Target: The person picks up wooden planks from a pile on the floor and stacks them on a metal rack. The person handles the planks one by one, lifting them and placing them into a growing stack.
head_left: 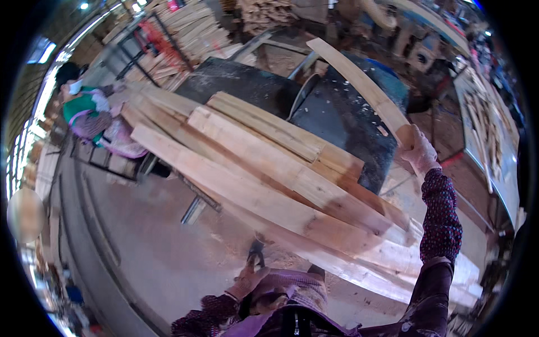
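My right hand (421, 150), in a pale glove, is closed on the near end of a long wooden board (365, 87). That board lies across the dark saw table (348, 126), its far end reaching past the table's back edge. To the board's left, a round saw blade (305, 96) rises from a gap in the table. My left hand (247, 279), also gloved, hangs low beside my apron (292, 286), near a small dark shape that I cannot make out. How its fingers are set is unclear. A stack of long planks (281, 163) spreads between me and the saw.
At the left, a co-worker (84, 115) in a green top and mask stands by the planks' far ends. More sawn wood (188, 28) is piled behind the saw. Thin strips (485, 126) lie on a metal-edged surface at the right. Rails (92, 224) run along the floor.
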Demonstrator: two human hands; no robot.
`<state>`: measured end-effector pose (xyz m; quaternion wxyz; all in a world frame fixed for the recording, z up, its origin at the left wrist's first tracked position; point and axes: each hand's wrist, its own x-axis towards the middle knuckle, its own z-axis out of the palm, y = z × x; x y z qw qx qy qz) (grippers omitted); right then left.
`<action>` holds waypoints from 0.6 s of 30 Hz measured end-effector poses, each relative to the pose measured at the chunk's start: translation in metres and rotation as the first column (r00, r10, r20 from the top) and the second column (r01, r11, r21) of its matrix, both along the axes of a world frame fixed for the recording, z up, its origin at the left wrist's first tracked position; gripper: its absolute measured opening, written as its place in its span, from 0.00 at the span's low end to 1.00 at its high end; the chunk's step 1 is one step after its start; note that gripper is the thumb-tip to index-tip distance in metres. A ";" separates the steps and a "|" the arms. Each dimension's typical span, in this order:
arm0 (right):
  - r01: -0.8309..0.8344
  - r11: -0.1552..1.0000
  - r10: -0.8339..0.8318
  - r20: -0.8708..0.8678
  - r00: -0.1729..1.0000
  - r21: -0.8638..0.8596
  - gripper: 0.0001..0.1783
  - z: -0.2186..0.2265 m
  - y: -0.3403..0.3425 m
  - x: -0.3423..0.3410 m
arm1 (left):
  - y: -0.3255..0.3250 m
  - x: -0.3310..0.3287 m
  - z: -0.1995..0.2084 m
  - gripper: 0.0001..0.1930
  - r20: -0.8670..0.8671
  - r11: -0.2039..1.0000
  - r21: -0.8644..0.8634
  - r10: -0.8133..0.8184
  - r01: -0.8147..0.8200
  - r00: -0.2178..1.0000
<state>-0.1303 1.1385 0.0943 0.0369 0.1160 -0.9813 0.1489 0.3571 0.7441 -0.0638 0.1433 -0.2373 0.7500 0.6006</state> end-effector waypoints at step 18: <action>-0.373 0.928 0.343 0.426 0.837 -0.015 0.38 -0.051 -0.205 0.012 | 0.141 -0.113 0.102 0.41 -0.475 0.915 0.218 0.404 -0.340 0.782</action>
